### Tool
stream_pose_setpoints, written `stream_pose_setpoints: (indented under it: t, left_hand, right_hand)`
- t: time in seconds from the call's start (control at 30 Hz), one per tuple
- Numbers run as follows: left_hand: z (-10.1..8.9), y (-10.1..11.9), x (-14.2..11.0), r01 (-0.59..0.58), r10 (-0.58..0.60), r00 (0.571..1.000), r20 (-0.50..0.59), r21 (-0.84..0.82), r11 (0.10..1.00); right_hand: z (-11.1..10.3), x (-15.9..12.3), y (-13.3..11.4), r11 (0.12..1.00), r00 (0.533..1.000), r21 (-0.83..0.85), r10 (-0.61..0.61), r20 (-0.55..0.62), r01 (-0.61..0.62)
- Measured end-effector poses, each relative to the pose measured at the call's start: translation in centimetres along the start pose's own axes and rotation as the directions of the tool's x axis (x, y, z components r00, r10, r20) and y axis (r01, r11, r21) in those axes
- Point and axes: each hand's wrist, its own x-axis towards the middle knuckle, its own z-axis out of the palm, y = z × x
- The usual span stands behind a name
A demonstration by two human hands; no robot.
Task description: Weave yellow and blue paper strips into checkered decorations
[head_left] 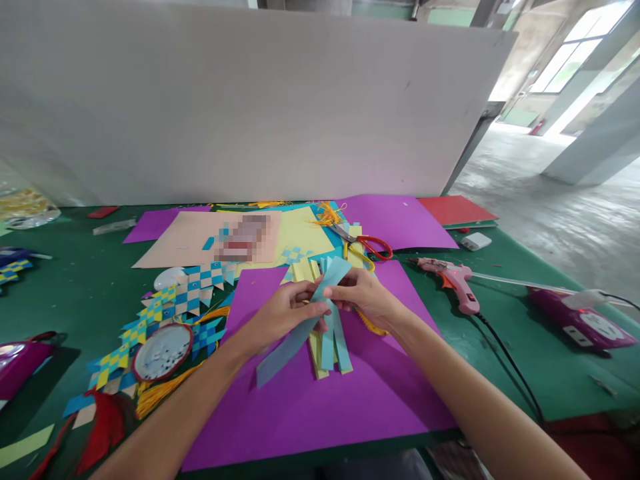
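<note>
Over a purple paper sheet (280,427), both my hands work on light-blue paper strips (285,353). My left hand (295,307) is closed, its thumb and fingers pinching a blue strip that slants down to the left. My right hand (363,293) pinches the same bundle from the other side, thumb against the blue paper. Yellow paper strips (316,353) lie under and between the blue ones, their middles hidden by my fingers. Just beyond my right hand rest red-handled scissors (373,245), partly over yellow paper.
Right of the purple sheet lie a pink glue gun (453,277) with its cord and a purple power strip (583,320). Woven blue-and-yellow paper pieces (160,307) and a round white dish (163,352) are at left. A white board (250,107) stands behind the green table (75,287).
</note>
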Motion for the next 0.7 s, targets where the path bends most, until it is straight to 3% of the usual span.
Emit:
stream_pose_setpoints:
  t: [0.43, 0.6, 0.7]
  left_hand:
    - [0.25, -0.02, -0.01, -0.020, 0.020, 1.000, 0.008, 0.116, 0.993]
    - [0.52, -0.10, -0.02, -0.003, 0.018, 0.997, -0.081, 0.180, 0.984]
    - [0.49, -0.13, -0.06, -0.013, 0.021, 0.999, -0.049, 0.157, 0.988]
  right_hand:
    - [0.69, -0.09, -0.32, 0.999, 0.995, 0.043, 0.019, -0.095, -0.015]
    - [1.03, -0.02, -0.13, 0.999, 0.997, 0.049, 0.014, -0.081, -0.010]
    - [0.63, -0.01, -0.08, 0.997, 0.998, 0.078, 0.018, -0.062, -0.013]
